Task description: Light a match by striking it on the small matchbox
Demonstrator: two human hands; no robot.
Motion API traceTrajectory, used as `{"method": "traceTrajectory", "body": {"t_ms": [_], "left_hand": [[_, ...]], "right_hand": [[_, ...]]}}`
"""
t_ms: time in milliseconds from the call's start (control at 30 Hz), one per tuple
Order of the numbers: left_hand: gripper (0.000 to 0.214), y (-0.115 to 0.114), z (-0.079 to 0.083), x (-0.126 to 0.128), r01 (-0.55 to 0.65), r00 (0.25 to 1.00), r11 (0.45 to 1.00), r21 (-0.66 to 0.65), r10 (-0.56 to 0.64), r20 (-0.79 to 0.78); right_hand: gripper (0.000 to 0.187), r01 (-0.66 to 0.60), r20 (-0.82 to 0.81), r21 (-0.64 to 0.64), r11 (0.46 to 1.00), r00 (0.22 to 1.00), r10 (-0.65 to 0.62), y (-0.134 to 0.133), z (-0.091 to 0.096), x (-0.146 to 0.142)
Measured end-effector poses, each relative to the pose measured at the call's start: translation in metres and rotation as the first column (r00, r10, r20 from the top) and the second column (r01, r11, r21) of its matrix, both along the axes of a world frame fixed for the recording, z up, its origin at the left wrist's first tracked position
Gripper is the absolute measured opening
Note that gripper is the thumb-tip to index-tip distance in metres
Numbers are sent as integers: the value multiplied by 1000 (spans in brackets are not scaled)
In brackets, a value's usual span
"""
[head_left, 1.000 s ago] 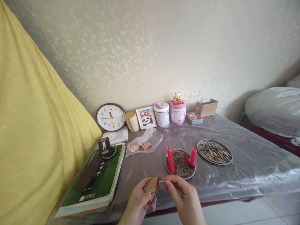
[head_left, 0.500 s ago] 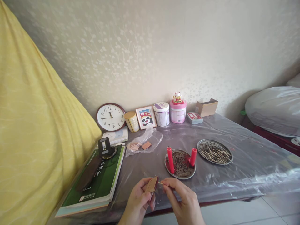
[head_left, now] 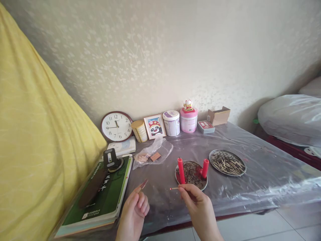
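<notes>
Head view: right of the green book [head_left: 110, 194], the left hand [head_left: 132, 209] pinches the matchbox [head_left: 143, 184] in its grip; across a gap above the table [head_left: 159, 204], the right hand [head_left: 198, 202] pinches a match [head_left: 175, 188], near the candle plate's [head_left: 207, 180] front rim; farther right, apart, lies the match plate [head_left: 210, 161].

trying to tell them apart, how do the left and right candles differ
The left candle looks taller than the right candle. In this view, the left candle's top leans left, the right candle's leans right. Both are red, show no flame and share a tray.
</notes>
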State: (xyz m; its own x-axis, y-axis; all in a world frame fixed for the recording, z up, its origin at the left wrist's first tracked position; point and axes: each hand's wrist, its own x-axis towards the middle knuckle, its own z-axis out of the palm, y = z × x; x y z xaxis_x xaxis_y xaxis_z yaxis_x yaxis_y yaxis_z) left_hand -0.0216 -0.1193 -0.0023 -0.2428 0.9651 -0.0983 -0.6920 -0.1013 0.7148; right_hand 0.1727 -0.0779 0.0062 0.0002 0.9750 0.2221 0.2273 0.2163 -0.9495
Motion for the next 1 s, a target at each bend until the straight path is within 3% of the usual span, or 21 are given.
{"method": "traceTrajectory", "body": {"t_ms": [267, 467, 667, 1000], "left_hand": [[26, 6, -1, -6, -135, 989, 989, -59, 138, 60], [34, 7, 0, -9, -189, 982, 979, -79, 190, 5], [32, 10, -5, -9, -207, 969, 976, -71, 194, -155], [34, 10, -6, -8, -196, 968, 976, -93, 177, -177]], "right_hand": [[34, -6, -31, -17, 1000, 999, 5, 2, 4, 3], [35, -28, 2, 1, 1000, 1000, 28, 1, 6, 5], [34, -16, 19, 10, 1000, 1000, 16, 1, 5, 5], [35, 13, 21, -13, 1000, 1000, -12, 2, 7, 7]]}}
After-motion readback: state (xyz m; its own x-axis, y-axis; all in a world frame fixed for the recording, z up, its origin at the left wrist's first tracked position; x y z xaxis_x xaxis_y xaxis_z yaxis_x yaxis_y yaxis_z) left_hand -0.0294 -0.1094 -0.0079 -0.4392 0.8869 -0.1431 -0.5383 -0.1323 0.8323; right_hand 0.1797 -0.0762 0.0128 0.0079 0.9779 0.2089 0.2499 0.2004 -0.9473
